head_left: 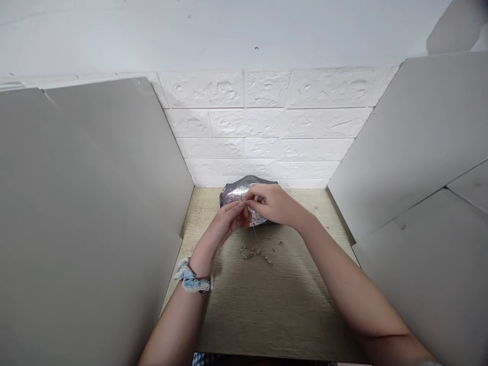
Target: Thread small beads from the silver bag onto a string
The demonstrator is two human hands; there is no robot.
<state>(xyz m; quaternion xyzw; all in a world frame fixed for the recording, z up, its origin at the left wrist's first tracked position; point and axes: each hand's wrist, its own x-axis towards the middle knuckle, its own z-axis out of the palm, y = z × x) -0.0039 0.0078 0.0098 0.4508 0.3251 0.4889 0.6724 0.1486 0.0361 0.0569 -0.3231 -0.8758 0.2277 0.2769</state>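
Observation:
My left hand [229, 218] and my right hand [275, 204] meet above the table, both closed, thumbs and fingertips pinched together. Between the fingertips is a tiny yellowish thing, too small to name. A thin string [255, 230] with a small red bead hangs just below my left fingers, which appear to hold it. Right behind the hands lies a shiny silver-grey bag [249, 183] with many small beads showing; the hands hide part of it. On the table nearer to me rests a curved strand of pale greenish beads [249, 249].
A few tiny loose pieces [281, 243] lie right of the strand on the wood-grain table [267, 310]. Grey panels stand at the left [95, 203] and right [404, 152]. A white brick-pattern wall [263, 122] closes the back. A blue-white scrunchie [193, 278] circles my left wrist.

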